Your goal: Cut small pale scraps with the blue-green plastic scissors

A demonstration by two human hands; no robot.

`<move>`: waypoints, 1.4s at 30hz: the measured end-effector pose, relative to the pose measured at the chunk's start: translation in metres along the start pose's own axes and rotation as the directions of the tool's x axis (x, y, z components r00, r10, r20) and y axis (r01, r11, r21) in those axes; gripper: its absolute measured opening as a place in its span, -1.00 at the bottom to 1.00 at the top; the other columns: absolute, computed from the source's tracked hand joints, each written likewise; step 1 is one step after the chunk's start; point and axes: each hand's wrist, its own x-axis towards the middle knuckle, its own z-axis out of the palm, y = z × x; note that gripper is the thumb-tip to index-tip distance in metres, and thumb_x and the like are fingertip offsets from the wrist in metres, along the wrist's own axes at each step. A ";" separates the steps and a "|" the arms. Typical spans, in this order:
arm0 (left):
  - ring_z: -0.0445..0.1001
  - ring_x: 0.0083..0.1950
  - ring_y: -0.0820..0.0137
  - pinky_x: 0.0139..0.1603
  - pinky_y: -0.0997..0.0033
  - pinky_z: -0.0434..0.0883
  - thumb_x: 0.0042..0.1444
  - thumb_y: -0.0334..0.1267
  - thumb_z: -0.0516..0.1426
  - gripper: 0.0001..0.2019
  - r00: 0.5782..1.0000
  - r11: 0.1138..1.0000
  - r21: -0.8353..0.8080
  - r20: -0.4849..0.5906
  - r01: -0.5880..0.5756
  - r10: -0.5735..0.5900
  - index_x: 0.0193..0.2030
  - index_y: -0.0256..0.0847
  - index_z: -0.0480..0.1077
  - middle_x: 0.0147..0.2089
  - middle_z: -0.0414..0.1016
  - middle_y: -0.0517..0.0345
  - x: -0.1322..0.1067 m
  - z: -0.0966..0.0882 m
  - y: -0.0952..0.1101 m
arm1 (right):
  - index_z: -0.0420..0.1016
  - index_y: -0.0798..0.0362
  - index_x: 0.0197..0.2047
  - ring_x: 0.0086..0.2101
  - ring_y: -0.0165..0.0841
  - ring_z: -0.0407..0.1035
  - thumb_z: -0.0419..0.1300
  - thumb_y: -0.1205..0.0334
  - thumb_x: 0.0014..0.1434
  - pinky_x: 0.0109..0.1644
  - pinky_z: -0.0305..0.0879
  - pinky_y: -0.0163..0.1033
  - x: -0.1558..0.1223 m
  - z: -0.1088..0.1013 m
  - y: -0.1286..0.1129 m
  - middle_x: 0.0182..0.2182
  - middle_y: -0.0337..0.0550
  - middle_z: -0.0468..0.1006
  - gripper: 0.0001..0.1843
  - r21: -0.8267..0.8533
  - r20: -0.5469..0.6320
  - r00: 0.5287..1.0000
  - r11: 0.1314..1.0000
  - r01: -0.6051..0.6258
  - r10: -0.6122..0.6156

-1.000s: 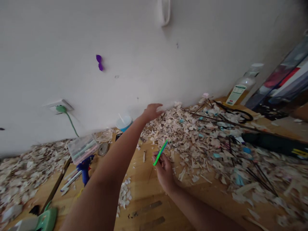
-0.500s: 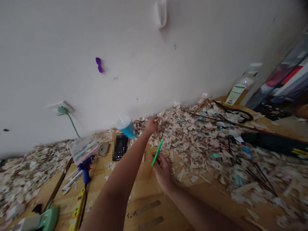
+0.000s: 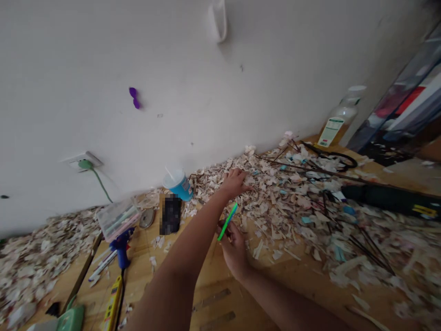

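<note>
My left hand (image 3: 234, 182) reaches far forward with its fingers spread flat on a heap of pale wood shavings (image 3: 275, 193) near the wall. My right hand (image 3: 234, 246) is closer to me, closed round a thin bright green stick (image 3: 227, 221) that points up and to the right. Both hands are over a wooden table (image 3: 206, 280). My left forearm crosses the middle of the view.
A blue cup with a straw (image 3: 178, 184), a dark phone (image 3: 171, 214), a clear plastic box (image 3: 117, 218) and a blue glue gun (image 3: 121, 246) lie at left. A bottle (image 3: 339, 119) stands by the wall. Dark sticks (image 3: 368, 246) and a black tool (image 3: 392, 198) lie at right.
My left hand has drawn back from the wall and come down onto the shavings, fingers now spread. The right hand has kept the green stick nearly still. The view has shifted slightly.
</note>
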 end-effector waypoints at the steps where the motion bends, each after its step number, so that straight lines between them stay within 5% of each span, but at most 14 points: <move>1: 0.22 0.24 0.08 0.22 0.00 0.18 0.10 0.13 0.17 -0.42 1.000 1.000 0.007 0.022 0.010 -0.010 0.23 0.02 0.30 0.19 0.30 -0.03 0.003 0.004 0.003 | 0.47 -0.01 -0.17 -0.30 -0.32 0.35 0.22 0.00 0.17 -0.23 0.26 -0.26 0.000 0.000 -0.002 -0.34 -0.19 0.50 -0.73 0.017 -0.021 1.000 1.000 0.005 -0.005; 8: 0.30 0.14 0.18 0.15 0.10 0.24 0.27 -0.12 0.02 -0.74 0.974 0.975 -0.027 -0.036 0.221 -0.222 -0.09 -0.05 0.51 0.05 0.40 0.03 0.010 0.000 0.000 | 0.46 -0.01 -0.20 -0.34 -0.33 0.31 0.22 -0.03 0.17 -0.26 0.24 -0.26 0.005 -0.001 -0.004 -0.38 -0.21 0.46 -0.73 0.042 -0.041 0.999 0.999 -0.018 0.019; 17: 0.23 0.18 0.07 0.15 0.00 0.21 0.24 -0.34 -0.03 -0.70 0.920 0.926 0.100 -0.193 0.364 -0.341 0.00 -0.12 0.45 0.14 0.32 -0.10 -0.002 -0.007 0.000 | 0.47 0.03 -0.18 -0.40 -0.37 0.25 0.24 -0.06 0.15 -0.35 0.16 -0.30 0.008 -0.001 0.004 -0.43 -0.24 0.41 -0.66 0.022 -0.052 0.997 0.998 -0.058 0.059; 19: 0.20 0.21 0.06 0.16 -0.01 0.20 0.25 -0.32 -0.04 -0.68 0.943 0.954 0.078 -0.199 0.288 -0.268 0.06 -0.11 0.42 0.19 0.27 -0.11 -0.001 -0.009 0.003 | 0.47 0.03 -0.17 -0.36 -0.34 0.29 0.23 -0.07 0.15 -0.31 0.20 -0.28 0.009 -0.001 0.003 -0.41 -0.21 0.44 -0.66 0.031 -0.047 0.997 0.998 -0.055 0.056; 22: 0.17 0.24 0.08 0.19 0.03 0.19 0.27 -0.22 -0.02 -0.69 0.991 0.997 0.072 -0.133 0.009 0.000 0.10 -0.06 0.40 0.22 0.25 -0.04 0.004 -0.009 0.009 | 0.46 0.02 -0.16 -0.32 -0.29 0.33 0.22 -0.07 0.15 -0.27 0.25 -0.25 0.009 0.000 0.001 -0.41 -0.20 0.45 -0.66 0.021 -0.049 0.997 0.998 -0.058 0.059; 25: 0.22 0.20 0.07 0.19 0.04 0.21 0.24 -0.09 0.06 -0.69 0.989 0.986 0.090 -0.032 -0.142 0.145 0.04 -0.09 0.45 0.13 0.33 -0.05 0.011 -0.004 0.015 | 0.45 0.00 -0.17 -0.31 -0.29 0.33 0.22 -0.02 0.15 -0.24 0.26 -0.25 0.009 -0.001 0.000 -0.36 -0.19 0.48 -0.71 0.010 -0.065 0.997 0.999 -0.037 0.037; 31: 0.25 0.18 0.10 0.18 0.06 0.23 0.22 -0.13 0.10 -0.75 0.999 0.995 0.098 0.014 -0.034 0.032 -0.02 -0.07 0.49 0.06 0.39 -0.03 0.019 0.003 0.016 | 0.45 -0.01 -0.16 -0.34 -0.34 0.30 0.20 0.06 0.17 -0.28 0.21 -0.27 0.010 -0.004 0.006 -0.31 -0.20 0.49 -0.77 0.050 -0.080 0.996 0.998 -0.033 0.037; 36: 0.34 0.15 0.22 0.18 0.24 0.27 0.26 -0.14 0.05 -0.75 0.994 0.988 -0.111 -0.023 0.108 -0.111 -0.08 -0.09 0.51 0.04 0.46 0.04 0.023 0.001 0.007 | 0.44 -0.01 -0.17 -0.38 -0.33 0.30 0.20 0.01 0.16 -0.35 0.19 -0.28 0.012 -0.004 0.009 -0.39 -0.21 0.46 -0.74 0.054 -0.057 0.996 0.997 -0.062 0.066; 39: 0.38 0.12 0.26 0.16 0.28 0.29 0.25 -0.34 0.00 -0.67 0.977 0.959 -0.199 -0.033 0.202 -0.213 0.09 -0.10 0.43 0.06 0.49 0.02 0.022 0.001 0.000 | 0.44 0.00 -0.22 -0.35 -0.32 0.32 0.20 0.01 0.15 -0.30 0.22 -0.27 0.012 -0.002 0.008 -0.40 -0.21 0.46 -0.75 0.044 -0.058 0.997 0.998 -0.043 0.045; 42: 0.31 0.21 0.13 0.20 0.11 0.24 0.19 -0.47 -0.03 -0.47 0.919 0.926 -0.141 -0.143 0.350 -0.368 0.30 -0.13 0.21 0.13 0.43 -0.12 0.014 -0.002 -0.003 | 0.44 0.00 -0.24 -0.37 -0.34 0.30 0.21 0.00 0.15 -0.30 0.21 -0.27 0.011 -0.001 0.007 -0.39 -0.22 0.46 -0.76 0.044 -0.057 0.997 0.998 -0.040 0.043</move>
